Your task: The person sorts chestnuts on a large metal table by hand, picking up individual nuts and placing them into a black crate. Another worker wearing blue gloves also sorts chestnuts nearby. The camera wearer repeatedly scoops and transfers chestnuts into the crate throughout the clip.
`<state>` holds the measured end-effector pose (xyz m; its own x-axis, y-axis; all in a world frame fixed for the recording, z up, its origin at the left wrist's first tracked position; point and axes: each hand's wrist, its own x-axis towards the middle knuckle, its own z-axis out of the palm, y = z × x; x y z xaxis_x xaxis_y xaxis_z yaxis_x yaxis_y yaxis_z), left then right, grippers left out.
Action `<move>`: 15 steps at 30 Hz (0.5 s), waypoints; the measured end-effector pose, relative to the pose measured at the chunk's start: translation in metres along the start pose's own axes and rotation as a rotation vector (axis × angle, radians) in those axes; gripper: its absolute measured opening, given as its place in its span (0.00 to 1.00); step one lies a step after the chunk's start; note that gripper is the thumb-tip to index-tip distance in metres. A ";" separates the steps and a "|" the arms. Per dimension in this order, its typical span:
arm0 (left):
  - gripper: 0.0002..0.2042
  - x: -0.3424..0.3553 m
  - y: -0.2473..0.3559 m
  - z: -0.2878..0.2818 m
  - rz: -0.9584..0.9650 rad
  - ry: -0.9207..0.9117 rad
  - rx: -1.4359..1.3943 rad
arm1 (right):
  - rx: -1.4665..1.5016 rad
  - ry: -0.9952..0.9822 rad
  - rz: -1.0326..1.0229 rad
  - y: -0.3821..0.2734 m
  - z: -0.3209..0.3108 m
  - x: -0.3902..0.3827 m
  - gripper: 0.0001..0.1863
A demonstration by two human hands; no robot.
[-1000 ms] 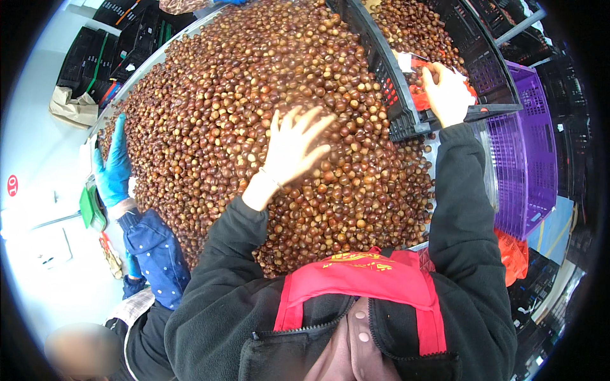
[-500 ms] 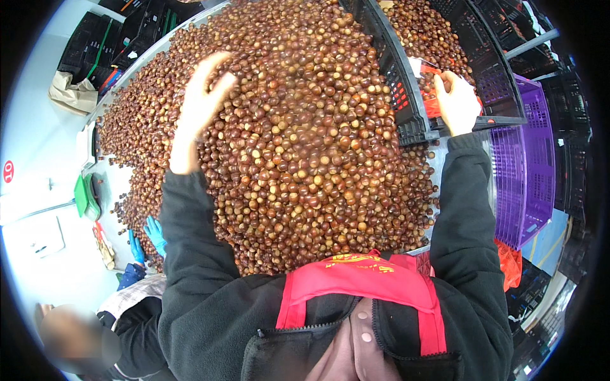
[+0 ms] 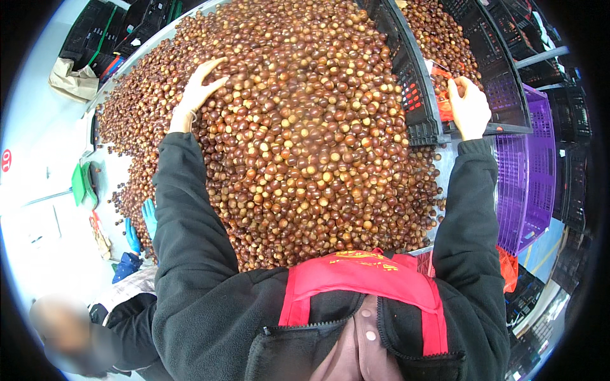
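A broad heap of shiny round brown chestnuts (image 3: 305, 146) with pale patches covers the table. My left hand (image 3: 198, 92) is over the heap's left part, thumb and fingers spread apart and nothing seen between them. At the right stands a black plastic crate (image 3: 416, 82) with more chestnuts inside. Over its near end is my right hand (image 3: 470, 109), with thumb and fingers curled close together beside a red mesh bag (image 3: 443, 95). Whatever those fingertips pinch is hidden by the hand.
A purple slatted crate (image 3: 518, 184) stands right of the table, with stacked black crates (image 3: 575, 114) beyond. Left of the heap are a green scoop (image 3: 84, 184) and a brown paper bag (image 3: 73, 79). A co-worker's blue-gloved hands (image 3: 148, 217) are at the heap's lower left.
My left hand, blurred earlier, now shows sharply and its fingers stay apart. My right hand remains by the red bag. The whole view has shifted slightly.
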<state>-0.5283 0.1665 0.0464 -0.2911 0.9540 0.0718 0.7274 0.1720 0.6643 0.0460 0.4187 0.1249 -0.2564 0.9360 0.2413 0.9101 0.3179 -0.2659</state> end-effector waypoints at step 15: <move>0.30 -0.112 0.123 0.075 0.136 0.014 0.276 | -0.040 -0.054 0.002 0.006 0.002 -0.001 0.17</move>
<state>-0.3596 0.0994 0.0637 -0.1863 0.9697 0.1580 0.9013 0.1046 0.4205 0.0506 0.4202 0.1213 -0.2712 0.9436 0.1899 0.9225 0.3111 -0.2286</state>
